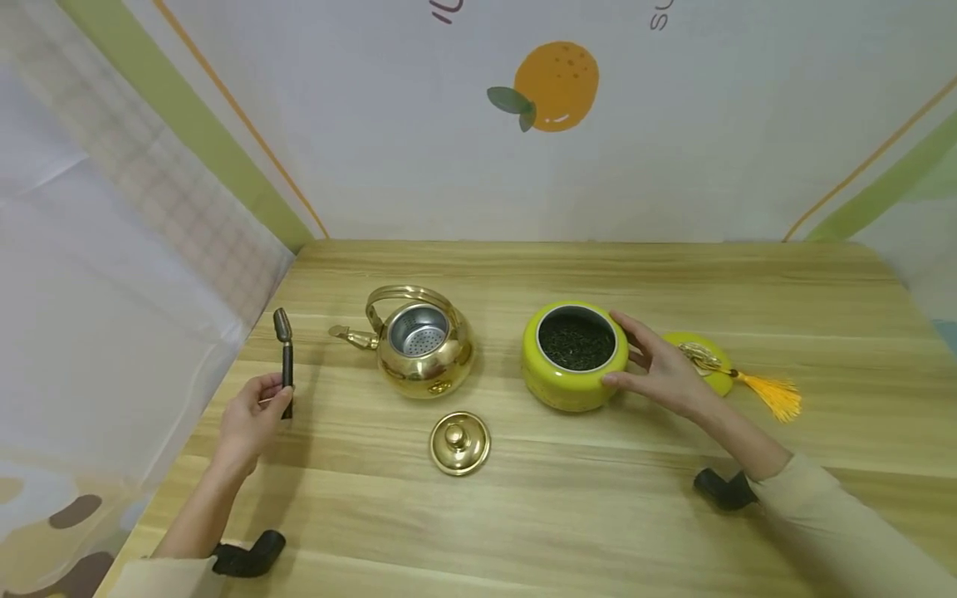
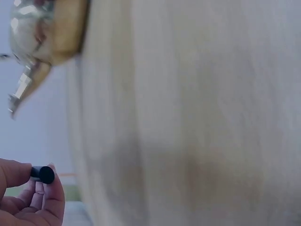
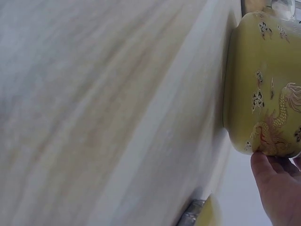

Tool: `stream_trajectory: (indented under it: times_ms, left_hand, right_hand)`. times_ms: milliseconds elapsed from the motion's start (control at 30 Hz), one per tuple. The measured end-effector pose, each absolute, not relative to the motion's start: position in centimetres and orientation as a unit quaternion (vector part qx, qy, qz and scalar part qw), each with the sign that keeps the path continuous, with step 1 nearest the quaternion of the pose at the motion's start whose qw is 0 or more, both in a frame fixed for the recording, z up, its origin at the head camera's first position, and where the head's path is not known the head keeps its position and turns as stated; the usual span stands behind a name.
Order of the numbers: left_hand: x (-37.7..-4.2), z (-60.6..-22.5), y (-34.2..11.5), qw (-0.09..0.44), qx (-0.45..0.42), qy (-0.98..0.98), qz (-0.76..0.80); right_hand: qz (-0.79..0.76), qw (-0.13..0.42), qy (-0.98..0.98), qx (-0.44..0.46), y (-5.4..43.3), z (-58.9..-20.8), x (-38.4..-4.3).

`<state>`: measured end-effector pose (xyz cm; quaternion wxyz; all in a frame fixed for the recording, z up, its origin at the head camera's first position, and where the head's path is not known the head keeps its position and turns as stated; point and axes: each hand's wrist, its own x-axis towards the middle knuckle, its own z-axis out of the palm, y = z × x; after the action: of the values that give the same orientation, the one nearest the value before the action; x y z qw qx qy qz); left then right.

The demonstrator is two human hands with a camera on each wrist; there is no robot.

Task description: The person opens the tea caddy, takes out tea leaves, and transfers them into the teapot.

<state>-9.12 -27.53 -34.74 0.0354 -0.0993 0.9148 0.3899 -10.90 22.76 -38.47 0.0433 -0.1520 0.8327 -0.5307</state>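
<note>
In the head view my left hand (image 1: pixel 254 415) pinches the black handle of a small tea scoop (image 1: pixel 283 328), held upright left of the teapot. The left wrist view shows the handle's round end (image 2: pixel 46 174) between thumb and fingers. My right hand (image 1: pixel 665 374) grips the right side of a yellow tea jar (image 1: pixel 568 390), thumb in front and fingers behind. Dark loose tea leaves (image 1: pixel 576 340) lie inside the jar. Dragon decoration covers the jar (image 3: pixel 268 84) in the right wrist view. A gold teapot (image 1: pixel 426 365) stands between the hands, uncovered, with a perforated metal strainer (image 1: pixel 420 336) inside.
The gold teapot lid (image 1: pixel 459 443) lies knob up in front of the teapot. Behind my right hand is the yellow jar lid (image 1: pixel 718 378) with an orange tassel (image 1: pixel 773 396). A printed cloth wall (image 1: pixel 635 183) rises behind the wooden table (image 1: pixel 561 515).
</note>
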Motion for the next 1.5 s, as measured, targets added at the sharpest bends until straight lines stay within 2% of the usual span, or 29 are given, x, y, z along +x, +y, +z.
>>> stream_trajectory:
  times_ms: [333,467,733,1100,1500]
  left_hand:
    - [-7.7,-31.1,-23.8,-0.075,-0.032,0.840,0.536]
    - [-7.0,-29.5,-21.6,-0.093,-0.015,0.793,0.601]
    - [-6.7,-28.2,-17.1,-0.079,0.038,0.759,0.645]
    - [-7.8,-29.8,-11.7,-0.012,0.074,0.759,0.647]
    - [-9.5,-31.1,-7.7,-0.020,0.083,0.732,0.676]
  right_hand:
    - [-0.534,0.044,0.830,-0.152,22.8,-38.4,-10.9]
    - [-0.533,0.044,0.831,-0.153,22.8,-38.4,-10.9]
    - [-0.534,0.045,0.831,-0.151,22.9,-38.5,-10.9]
    - [-0.534,0.039,0.830,-0.153,22.8,-38.5,-10.8]
    - [-0.543,0.038,0.824,-0.155,22.7,-38.5,-10.8]
